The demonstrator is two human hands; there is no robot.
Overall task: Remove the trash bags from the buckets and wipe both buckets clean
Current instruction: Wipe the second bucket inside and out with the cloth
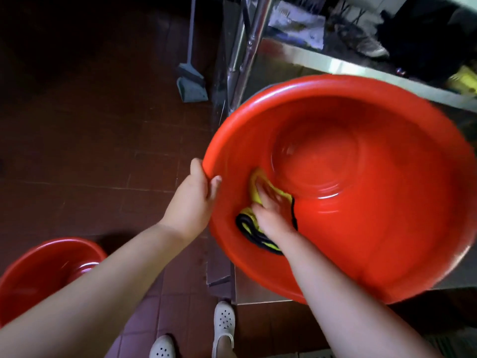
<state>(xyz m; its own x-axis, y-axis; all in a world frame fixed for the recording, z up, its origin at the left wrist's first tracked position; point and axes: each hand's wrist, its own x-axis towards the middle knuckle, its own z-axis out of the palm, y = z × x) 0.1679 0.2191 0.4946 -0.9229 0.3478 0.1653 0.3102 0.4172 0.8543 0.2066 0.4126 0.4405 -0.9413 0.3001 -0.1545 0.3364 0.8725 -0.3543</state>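
Wiping step in hand, no trash bag showing in either bucket. Left hand [192, 200] is gripping the near-left rim of the big red bucket [387, 228], thumb over the inside lip, fingers behind the rim, tilting the bucket toward the person; it looks propped against the steel shelf [361, 71], though the contact point is hidden. Right hand [271, 210] is pressing a yellow cloth [254, 195] with dark edging flat against the inner wall just below that rim, fingers fairly straight and spread, blurred, so the exact finger lie is hard to tell. Cloth is bunching under the wrist. Second bucket [46, 264] is sitting on the tiled floor [103, 151] at lower left, well apart, bag-free, with nothing to show whether it is wiped. To do this well, I'd judge: keep the palm flat so the cloth is covering more wall per stroke, un-bunch the trailing part, work round the wall in overlapping bands, then down into the base ring where the gloss suggests wetness. Left hand should be turning the bucket bit by bit rather than the right arm overreaching to the far side. Rim grip needs holding firm, since pushing on the wall could swing the tilted bucket off its support. Dustpan [192, 86] is leaning near the shelf leg, out of the way.
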